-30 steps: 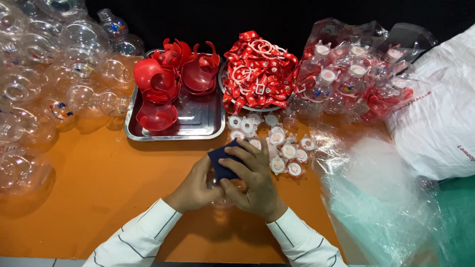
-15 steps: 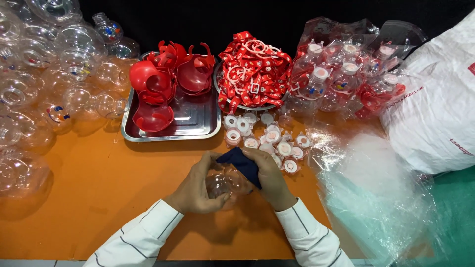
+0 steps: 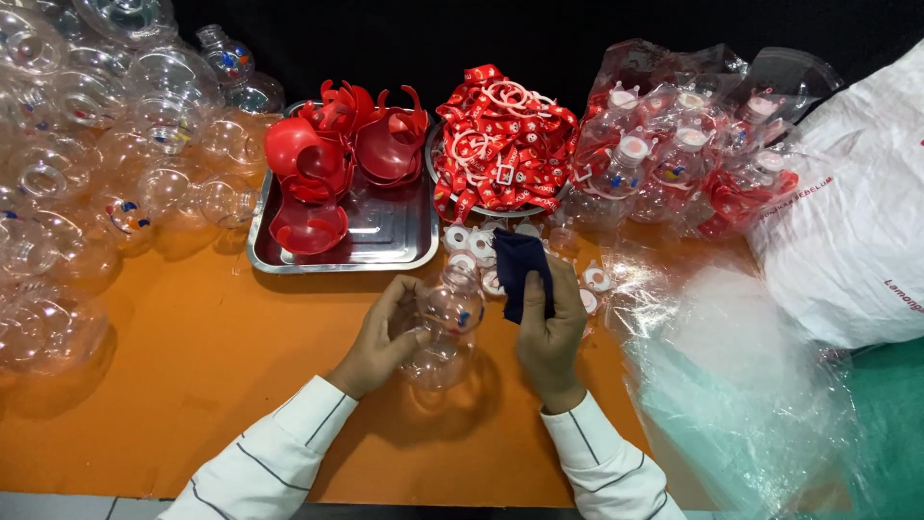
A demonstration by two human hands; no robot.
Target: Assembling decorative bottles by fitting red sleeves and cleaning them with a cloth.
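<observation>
Half a second before, both hands had been bunched together over the bottle with the cloth pressed on top of it; now they had drawn slightly apart, and the dark blue cloth [image 3: 523, 273] had come off the bottle to its right side. The left hand [image 3: 387, 332] curled around the clear plastic bottle [image 3: 445, 325], fingers wrapped on its left flank, holding it just above the orange table [image 3: 192, 385]. The right hand [image 3: 549, 332] pinched the folded cloth between thumb and fingers, the soft fabric standing upright beside the bottle's neck. The bottle was glossy and see-through, built of rounded bulbs with a narrow neck, small red and blue marks showing on its front. Behind the hands lay a scatter of small white round caps [image 3: 462, 241], partly hidden by the cloth. A shiny metal tray [image 3: 385, 246] farther back held red plastic cup-shaped pieces [image 3: 308, 164], smooth and curved. Beside it sat a heap of red straps with white rings [image 3: 500, 144]. Clear empty bottles [image 3: 87, 144] were piled on the left, and crinkled transparent plastic bags [image 3: 731, 385] lay on the right.
</observation>
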